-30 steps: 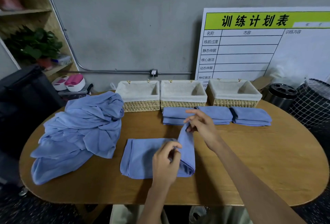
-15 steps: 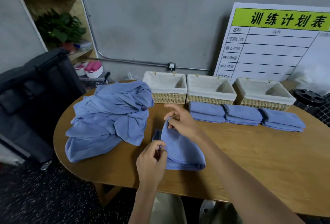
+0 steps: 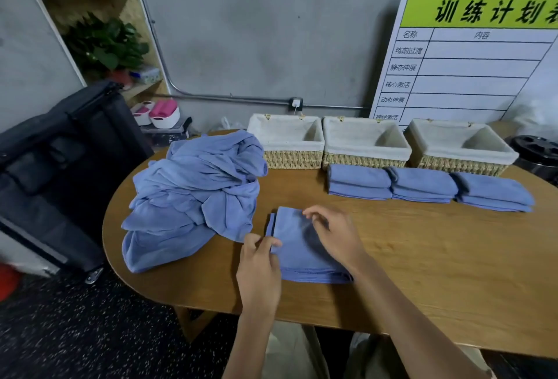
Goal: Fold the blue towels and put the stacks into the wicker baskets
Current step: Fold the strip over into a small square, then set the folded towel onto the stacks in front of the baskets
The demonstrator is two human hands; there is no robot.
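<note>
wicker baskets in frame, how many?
3, in a row along the table's far edge: left basket, middle basket, right basket. All look empty; none seems hidden.

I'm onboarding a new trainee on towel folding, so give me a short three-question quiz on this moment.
1. True or false: the wicker baskets already hold towels.
2. How many folded stacks lie in front of the baskets?
3. Where is the unfolded pile? A) left of the towel being folded B) right of it C) in a basket

Key: 1 false, nothing shows inside them. 2 three. 3 A.
</note>
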